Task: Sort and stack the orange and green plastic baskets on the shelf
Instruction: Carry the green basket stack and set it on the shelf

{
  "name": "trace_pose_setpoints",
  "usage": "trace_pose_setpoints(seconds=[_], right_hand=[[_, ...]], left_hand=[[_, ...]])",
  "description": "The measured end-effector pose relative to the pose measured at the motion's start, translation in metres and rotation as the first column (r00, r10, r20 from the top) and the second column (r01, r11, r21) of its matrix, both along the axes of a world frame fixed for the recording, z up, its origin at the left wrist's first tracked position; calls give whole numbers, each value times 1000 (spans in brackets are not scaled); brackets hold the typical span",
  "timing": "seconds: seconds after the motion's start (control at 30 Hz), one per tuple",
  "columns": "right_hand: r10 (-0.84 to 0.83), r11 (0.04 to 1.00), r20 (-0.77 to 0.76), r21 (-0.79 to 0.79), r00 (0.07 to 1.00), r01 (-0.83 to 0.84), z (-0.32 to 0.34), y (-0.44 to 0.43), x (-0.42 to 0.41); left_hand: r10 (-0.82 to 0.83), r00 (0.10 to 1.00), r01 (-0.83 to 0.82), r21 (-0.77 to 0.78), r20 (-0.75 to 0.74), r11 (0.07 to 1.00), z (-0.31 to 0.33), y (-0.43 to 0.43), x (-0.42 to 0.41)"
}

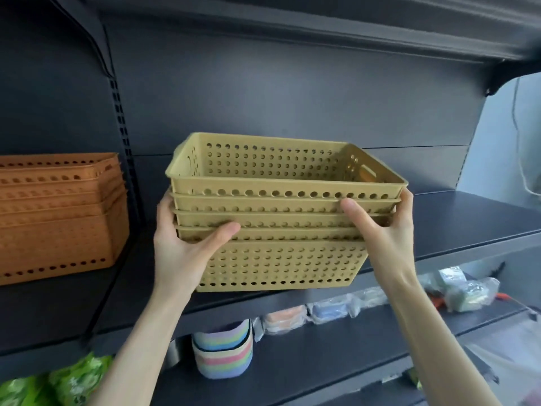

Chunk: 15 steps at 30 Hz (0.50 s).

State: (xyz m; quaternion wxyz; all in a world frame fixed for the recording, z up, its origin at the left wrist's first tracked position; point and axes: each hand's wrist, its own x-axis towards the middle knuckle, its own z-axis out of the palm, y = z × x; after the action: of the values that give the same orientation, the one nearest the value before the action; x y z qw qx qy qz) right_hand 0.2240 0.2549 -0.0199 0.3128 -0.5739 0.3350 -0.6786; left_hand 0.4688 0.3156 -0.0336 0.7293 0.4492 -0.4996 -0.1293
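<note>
At the shelf (pixel 468 224) front, we hold the green stack (pixel 278 230), several nested baskets, between both hands. Our left hand (pixel 181 253) grips its 9 o'clock end, thumb across the front rims, fingers round the side; our right hand (pixel 383 230) grips the 3 o'clock end likewise, thumb on the upper rims. Whether the stack's base rests on the shelf or hangs just above it, we cannot tell. At 9 o'clock, well apart, the orange stack (pixel 55 215) sits on the shelf, already nested. Thin perforated plastic like this should be light and springy, walls flexing under a squeeze, nested rims liable to slide apart. We judge the ends, under the lowest rims, the safest hold, keeping the stack level as it is set down.
</note>
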Motion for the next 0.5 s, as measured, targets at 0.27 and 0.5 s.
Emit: trace_pose_setpoints(seconds=[0.27, 0.5], right_hand=[[-142, 990, -75, -25, 987, 140, -8, 32, -131], [-229, 973, -125, -19, 965, 228, -15, 46, -272]], left_hand=[[-61, 996, 61, -2, -60, 998, -15, 14, -135], [-148, 985, 148, -11, -90, 989, -25, 7, -279]])
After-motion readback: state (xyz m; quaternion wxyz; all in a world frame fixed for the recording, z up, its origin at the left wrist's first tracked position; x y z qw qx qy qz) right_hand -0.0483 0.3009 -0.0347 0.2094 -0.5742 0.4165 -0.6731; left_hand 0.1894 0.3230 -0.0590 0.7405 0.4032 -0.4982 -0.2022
